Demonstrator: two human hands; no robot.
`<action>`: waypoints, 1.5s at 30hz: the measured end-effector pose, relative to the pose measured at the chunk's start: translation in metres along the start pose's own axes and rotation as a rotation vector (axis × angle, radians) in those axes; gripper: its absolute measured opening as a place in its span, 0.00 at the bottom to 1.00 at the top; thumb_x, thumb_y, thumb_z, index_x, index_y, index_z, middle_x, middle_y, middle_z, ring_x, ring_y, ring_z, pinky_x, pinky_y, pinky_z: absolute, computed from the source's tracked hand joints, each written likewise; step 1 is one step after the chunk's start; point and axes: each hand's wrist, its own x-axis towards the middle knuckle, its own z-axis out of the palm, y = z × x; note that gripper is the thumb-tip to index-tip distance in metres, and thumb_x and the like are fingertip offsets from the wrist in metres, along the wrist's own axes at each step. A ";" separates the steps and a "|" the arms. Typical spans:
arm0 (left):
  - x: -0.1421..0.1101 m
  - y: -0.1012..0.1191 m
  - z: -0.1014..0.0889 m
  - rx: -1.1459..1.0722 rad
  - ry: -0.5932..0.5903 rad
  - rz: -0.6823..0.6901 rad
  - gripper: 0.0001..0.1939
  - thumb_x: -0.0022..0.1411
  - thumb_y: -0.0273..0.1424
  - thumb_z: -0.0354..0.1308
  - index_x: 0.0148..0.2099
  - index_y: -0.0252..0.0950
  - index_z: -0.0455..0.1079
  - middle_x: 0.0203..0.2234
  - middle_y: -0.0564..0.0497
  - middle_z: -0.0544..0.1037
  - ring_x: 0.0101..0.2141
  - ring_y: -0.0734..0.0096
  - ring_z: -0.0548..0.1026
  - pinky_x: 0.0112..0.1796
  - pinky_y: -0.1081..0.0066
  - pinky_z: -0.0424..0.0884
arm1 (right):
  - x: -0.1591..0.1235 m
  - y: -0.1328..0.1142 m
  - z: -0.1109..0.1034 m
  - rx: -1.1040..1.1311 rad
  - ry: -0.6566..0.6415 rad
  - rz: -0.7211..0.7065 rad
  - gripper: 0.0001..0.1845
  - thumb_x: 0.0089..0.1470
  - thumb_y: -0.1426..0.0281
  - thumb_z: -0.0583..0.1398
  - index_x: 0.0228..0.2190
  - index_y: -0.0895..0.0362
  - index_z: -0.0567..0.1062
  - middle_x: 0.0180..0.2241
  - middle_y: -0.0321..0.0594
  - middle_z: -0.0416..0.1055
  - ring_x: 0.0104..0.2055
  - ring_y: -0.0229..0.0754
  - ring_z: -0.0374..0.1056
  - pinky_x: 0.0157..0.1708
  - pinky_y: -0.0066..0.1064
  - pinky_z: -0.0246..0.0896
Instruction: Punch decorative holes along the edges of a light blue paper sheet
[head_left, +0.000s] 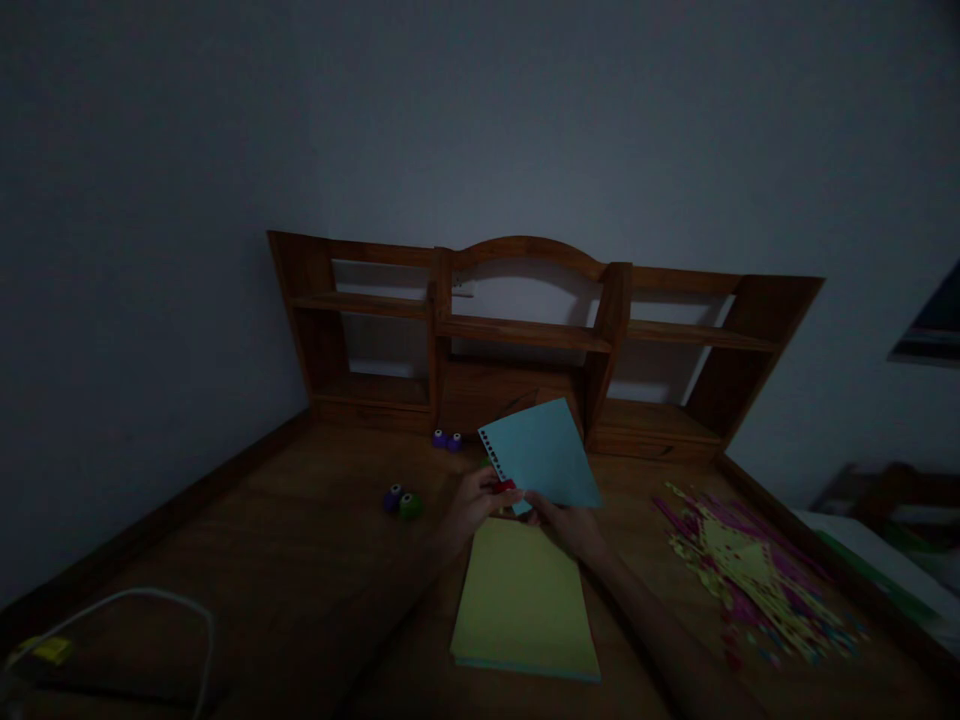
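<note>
My left hand (472, 503) is closed on a small red punch (504, 486) clamped on the edge of a light blue paper sheet (544, 452). A row of small holes runs along that sheet's left edge. My right hand (570, 522) pinches the sheet's lower edge and holds it up above the desk. Below both hands lies a stack of yellow paper (523, 600) on the wooden desk (300, 560).
Two purple punches (447, 439) sit near the wooden shelf unit (525, 330) at the back. A purple and a green punch (403, 500) lie to the left. Several yellow and pink paper scraps (742, 570) cover the right side. A white cable (150, 610) loops at front left.
</note>
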 end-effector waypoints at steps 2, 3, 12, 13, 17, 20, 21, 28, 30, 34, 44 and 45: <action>0.001 -0.001 -0.001 0.004 -0.001 0.009 0.20 0.44 0.38 0.70 0.38 0.32 0.73 0.34 0.44 0.78 0.34 0.62 0.75 0.36 0.67 0.68 | 0.000 0.000 0.000 -0.002 -0.029 0.003 0.24 0.52 0.51 0.56 0.19 0.56 0.73 0.25 0.42 0.76 0.30 0.46 0.71 0.41 0.33 0.61; 0.002 -0.002 -0.001 0.003 -0.002 0.006 0.20 0.43 0.38 0.70 0.37 0.33 0.74 0.34 0.44 0.78 0.35 0.61 0.75 0.36 0.67 0.68 | 0.000 0.000 0.000 -0.003 -0.027 0.002 0.24 0.52 0.51 0.56 0.19 0.56 0.73 0.24 0.42 0.75 0.30 0.46 0.71 0.41 0.33 0.61; 0.007 -0.006 -0.005 0.025 -0.010 -0.012 0.22 0.42 0.39 0.70 0.39 0.33 0.73 0.34 0.43 0.77 0.36 0.60 0.75 0.37 0.66 0.69 | 0.001 -0.003 -0.001 0.005 -0.025 0.025 0.24 0.50 0.50 0.57 0.18 0.56 0.73 0.23 0.44 0.75 0.29 0.47 0.71 0.38 0.34 0.63; 0.006 -0.006 -0.004 0.020 -0.012 -0.014 0.22 0.42 0.39 0.70 0.39 0.32 0.73 0.34 0.43 0.77 0.36 0.60 0.75 0.37 0.66 0.69 | 0.001 -0.004 -0.001 0.000 -0.013 0.028 0.24 0.50 0.50 0.57 0.18 0.56 0.73 0.23 0.44 0.75 0.29 0.47 0.71 0.37 0.34 0.63; 0.005 -0.004 -0.004 0.026 -0.014 -0.028 0.22 0.42 0.39 0.71 0.37 0.32 0.72 0.33 0.44 0.77 0.35 0.60 0.75 0.36 0.66 0.69 | 0.001 -0.003 0.000 0.014 0.018 0.031 0.21 0.49 0.52 0.58 0.20 0.56 0.72 0.24 0.43 0.75 0.28 0.46 0.71 0.36 0.33 0.64; 0.006 -0.004 -0.004 0.013 -0.021 -0.018 0.23 0.42 0.39 0.71 0.38 0.33 0.72 0.34 0.44 0.77 0.36 0.61 0.74 0.38 0.66 0.68 | 0.002 -0.004 0.000 0.033 0.023 0.035 0.20 0.48 0.52 0.59 0.21 0.56 0.73 0.24 0.43 0.75 0.29 0.47 0.71 0.35 0.33 0.64; 0.006 -0.004 -0.004 0.003 -0.023 -0.021 0.23 0.41 0.39 0.71 0.39 0.33 0.72 0.35 0.44 0.77 0.37 0.61 0.74 0.38 0.67 0.68 | 0.002 -0.004 0.000 0.029 0.031 0.047 0.20 0.48 0.51 0.59 0.21 0.56 0.73 0.24 0.43 0.75 0.30 0.47 0.71 0.35 0.33 0.64; 0.007 -0.009 -0.003 0.033 -0.045 -0.027 0.23 0.40 0.40 0.72 0.36 0.33 0.72 0.35 0.46 0.76 0.36 0.64 0.74 0.38 0.69 0.67 | 0.000 -0.008 -0.004 0.043 0.003 0.070 0.25 0.49 0.49 0.57 0.16 0.56 0.74 0.22 0.43 0.75 0.28 0.47 0.72 0.38 0.35 0.64; 0.006 -0.011 -0.002 0.020 -0.063 -0.030 0.22 0.40 0.39 0.71 0.36 0.34 0.72 0.35 0.47 0.76 0.36 0.64 0.74 0.38 0.69 0.68 | 0.001 -0.007 -0.004 0.071 0.003 0.059 0.25 0.49 0.49 0.57 0.16 0.56 0.74 0.21 0.43 0.75 0.27 0.47 0.71 0.38 0.35 0.64; 0.004 -0.009 -0.001 -0.011 -0.101 -0.041 0.22 0.42 0.38 0.71 0.38 0.35 0.72 0.37 0.46 0.77 0.37 0.63 0.75 0.38 0.68 0.68 | 0.003 -0.005 -0.004 0.030 0.097 0.042 0.21 0.46 0.51 0.60 0.19 0.56 0.75 0.26 0.44 0.76 0.32 0.48 0.72 0.41 0.36 0.63; 0.002 -0.005 0.001 -0.036 -0.130 -0.029 0.24 0.43 0.38 0.70 0.42 0.34 0.72 0.39 0.44 0.77 0.38 0.61 0.75 0.40 0.66 0.69 | 0.001 -0.004 -0.003 0.048 0.047 0.054 0.22 0.48 0.51 0.59 0.19 0.56 0.75 0.24 0.44 0.76 0.32 0.49 0.72 0.38 0.36 0.65; 0.002 -0.005 0.001 -0.039 -0.133 -0.030 0.24 0.43 0.38 0.71 0.42 0.34 0.72 0.39 0.44 0.77 0.38 0.61 0.75 0.40 0.66 0.69 | 0.002 -0.003 -0.003 0.037 0.051 0.057 0.21 0.48 0.51 0.59 0.19 0.56 0.76 0.24 0.45 0.76 0.32 0.49 0.72 0.38 0.35 0.65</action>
